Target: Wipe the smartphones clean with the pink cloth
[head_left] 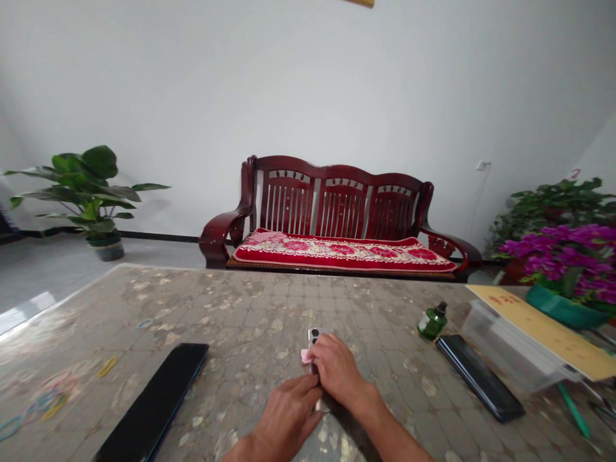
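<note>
A phone [315, 333] lies on the patterned tablecloth, its round camera lenses showing at the top end. My right hand [337, 367] covers most of it, with bent fingers closed on a small pink piece [305, 355] that looks like cloth or paper, at the phone's left edge. My left hand [291, 410] is closed at the phone's lower end, its fingertips beside my right hand. Both hands hide the middle of the phone and the exact grip.
A black tablet-like slab [156, 398] lies left, near several coloured rubber bands [52, 398]. To the right are a green bottle [432, 321], a dark phone-like case [479, 377], and a clear plastic box [505, 350] under a yellow envelope [543, 327]. A wooden bench [337, 173] stands beyond the table.
</note>
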{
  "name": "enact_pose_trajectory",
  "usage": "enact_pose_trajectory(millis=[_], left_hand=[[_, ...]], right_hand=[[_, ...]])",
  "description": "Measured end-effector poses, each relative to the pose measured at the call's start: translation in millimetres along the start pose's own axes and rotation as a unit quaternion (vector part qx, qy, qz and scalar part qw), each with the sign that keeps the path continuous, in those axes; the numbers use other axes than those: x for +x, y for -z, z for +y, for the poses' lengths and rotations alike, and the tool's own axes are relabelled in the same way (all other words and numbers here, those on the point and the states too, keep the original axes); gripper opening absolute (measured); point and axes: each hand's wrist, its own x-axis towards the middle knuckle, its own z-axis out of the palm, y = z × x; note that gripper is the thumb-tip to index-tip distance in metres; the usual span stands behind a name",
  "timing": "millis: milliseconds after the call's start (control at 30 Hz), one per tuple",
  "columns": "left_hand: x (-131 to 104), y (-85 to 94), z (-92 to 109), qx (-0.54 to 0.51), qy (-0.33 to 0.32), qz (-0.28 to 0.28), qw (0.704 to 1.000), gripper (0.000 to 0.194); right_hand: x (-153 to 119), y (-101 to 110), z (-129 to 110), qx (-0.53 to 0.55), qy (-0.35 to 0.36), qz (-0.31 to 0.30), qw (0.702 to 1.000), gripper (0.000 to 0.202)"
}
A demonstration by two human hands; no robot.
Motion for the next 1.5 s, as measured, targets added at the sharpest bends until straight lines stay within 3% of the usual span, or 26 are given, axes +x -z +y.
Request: enact_pose_trajectory(millis=[300,533,767,1000,1200,1500], left_hand=[[-0.5,-2.3,-0.3,0.004,-0.003,0.006,1.000,0.016],[0.2,1.7,2.0,-0.005,0.009,-0.007,1.000,0.022],[0.2,0.0,1.0,-0.001,0.000,0.002,1.000,0.020],[0.4,4.2,2.7,-0.001,-0.001,-0.009,1.000,0.029],[1.4,7.6,4.8,-0.002,-0.001,-0.009,1.000,0.029],[1.4,6.1,2.5,-0.032,0.013,-0.006,0.999,0.029]], right_hand=[[-5.0,4.7,0.5,0.010,0.025,-0.037,0.999,0.029],[-1.8,2.6,-3.2,-0.001,0.007,-0.003,1.000,0.033],[-9.9,4.8,0.1,0.018,0.011,-0.023,1.000,0.029],[-11.0,2.3,5.4,0.003,-0.032,0.020,0.999,0.031],[-23.3,0.9,10.1,0.032,-0.005,0.012,0.999,0.029],[-24.1,-0.4,13.9,0.002,-0.050,0.075,0.996,0.024]])
